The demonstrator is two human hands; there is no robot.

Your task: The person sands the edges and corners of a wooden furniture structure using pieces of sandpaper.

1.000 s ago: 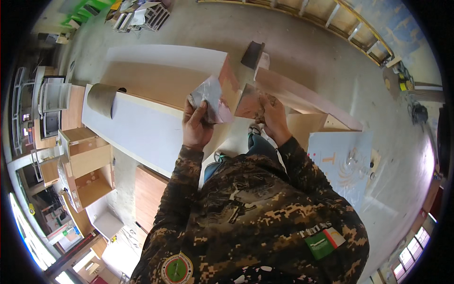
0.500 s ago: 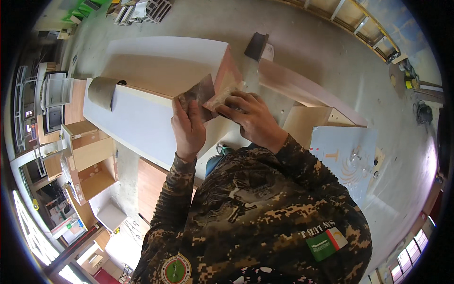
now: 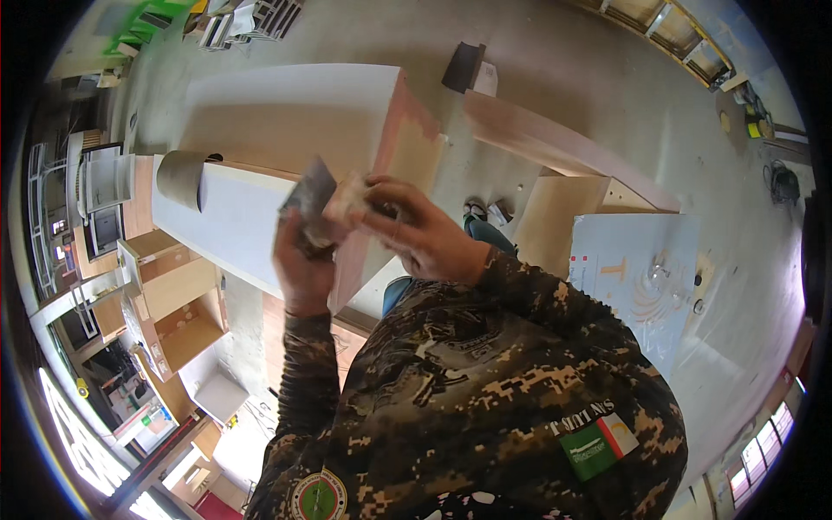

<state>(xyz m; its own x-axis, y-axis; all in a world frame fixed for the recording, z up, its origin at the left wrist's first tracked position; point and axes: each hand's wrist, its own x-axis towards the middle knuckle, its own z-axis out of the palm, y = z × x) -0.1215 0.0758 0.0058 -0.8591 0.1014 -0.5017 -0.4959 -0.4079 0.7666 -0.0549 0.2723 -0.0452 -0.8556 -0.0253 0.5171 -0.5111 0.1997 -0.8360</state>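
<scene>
In front of a long white cabinet panel [image 3: 234, 225], my left hand [image 3: 305, 273] is closed around a flat grey scraper-like plate [image 3: 314, 187], whose thin corner points up. My right hand [image 3: 429, 230] grips a beige, smeared-looking piece [image 3: 347, 201], its fingers curled over the outer end. The inner edge of that piece meets or overlaps the grey plate; motion blur hides whether they touch. Both hands are raised above the near end of a box-shaped cabinet [image 3: 386, 121] with pinkish filler along its edge.
A curved sheet [image 3: 180, 180] rests on the white panel. To the right stand a long pinkish board [image 3: 537, 139] and a light blue printed sheet [image 3: 624, 251]. Open wooden drawer boxes [image 3: 186, 338] lie at left. My foot [image 3: 475, 211] is on the floor beside the cabinet.
Both hands have shifted left and slightly down, each still holding its piece. The grey plate has turned more upright. My view has moved a little, and a foot now shows on the floor.
</scene>
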